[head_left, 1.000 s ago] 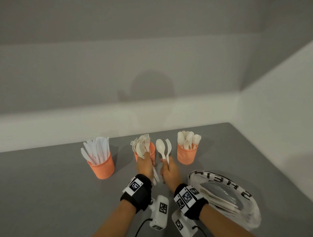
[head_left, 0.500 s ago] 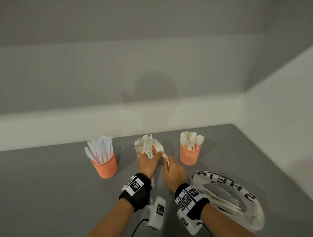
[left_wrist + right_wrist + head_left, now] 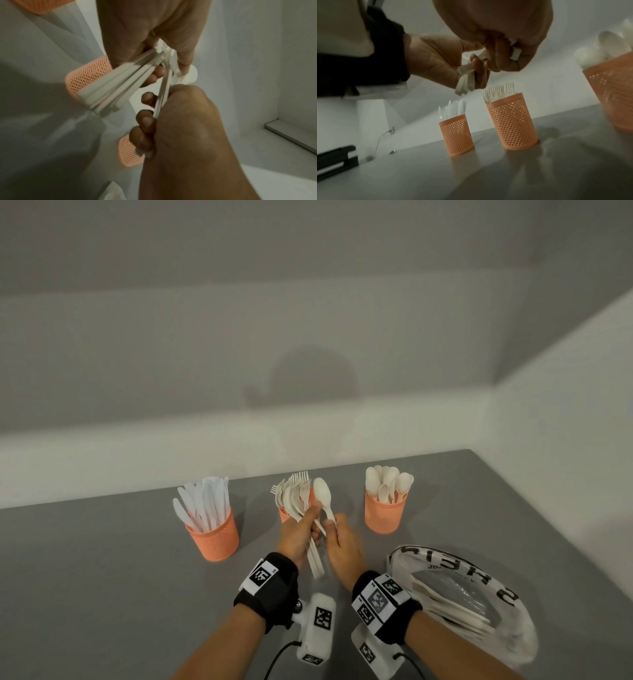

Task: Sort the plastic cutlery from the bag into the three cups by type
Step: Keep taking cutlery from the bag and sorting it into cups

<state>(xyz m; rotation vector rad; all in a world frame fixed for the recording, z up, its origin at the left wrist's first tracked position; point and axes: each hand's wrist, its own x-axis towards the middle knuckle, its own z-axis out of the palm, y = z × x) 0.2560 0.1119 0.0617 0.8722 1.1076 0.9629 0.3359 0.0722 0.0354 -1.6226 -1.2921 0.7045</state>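
Three orange mesh cups stand in a row on the grey table (image 3: 102,594): the knife cup (image 3: 214,537) on the left, the fork cup (image 3: 511,121) in the middle, mostly hidden behind the hands from above, and the spoon cup (image 3: 384,514) on the right. The left hand (image 3: 297,534) has its grip closed round a bundle of cutlery (image 3: 313,556), handles fanning out below the fist. The right hand (image 3: 344,546) pinches the thin handle of a single spoon (image 3: 322,491), bowl upward, just beside that bundle and in front of the fork cup. The bag (image 3: 507,597) lies to the right near the table edge, with more pieces inside.

My worry is the crowding: the spoon's handle sits right against the bundle, so pulling it free could drag a neighbour loose and scatter pieces over the table. The spoon is also closest to the fork cup, so a quick drop could land it with the wrong type. The cups look light and tall, already bristling with handles; a knock from a wrist might tip one.

Everything is smooth, pale, stiff plastic: slim flat handles, rounded bowls, fine tines. The cups are perforated like netting, and the bag is thin, glossy, crinkled film with black lettering.
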